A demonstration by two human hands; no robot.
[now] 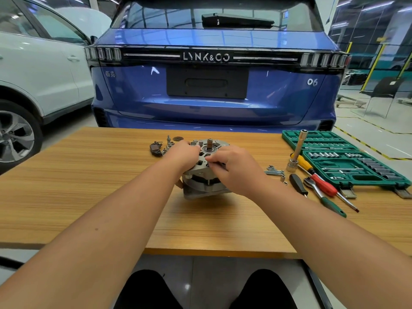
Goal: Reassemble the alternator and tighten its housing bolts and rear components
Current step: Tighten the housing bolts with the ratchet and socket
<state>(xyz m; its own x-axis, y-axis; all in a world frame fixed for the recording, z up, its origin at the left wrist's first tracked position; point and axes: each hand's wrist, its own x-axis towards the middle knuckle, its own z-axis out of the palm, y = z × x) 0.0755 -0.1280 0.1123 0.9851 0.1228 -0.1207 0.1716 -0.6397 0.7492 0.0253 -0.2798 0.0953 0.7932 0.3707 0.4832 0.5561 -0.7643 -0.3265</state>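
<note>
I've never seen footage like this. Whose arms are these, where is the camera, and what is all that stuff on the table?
There is no robot here: a person wears a camera on the head, so you look down along their own two arms. Both hands work on an alternator, a car's generator, standing on a wooden table. The left hand holds its side; the right hand has its fingers curled at the top plate, seemingly pinching a small part that I cannot make out. Right of it lie loose bolts, a ratchet, screwdrivers and an open green socket set. Left of it lie more small parts. Behind the table stands a blue car.
</note>
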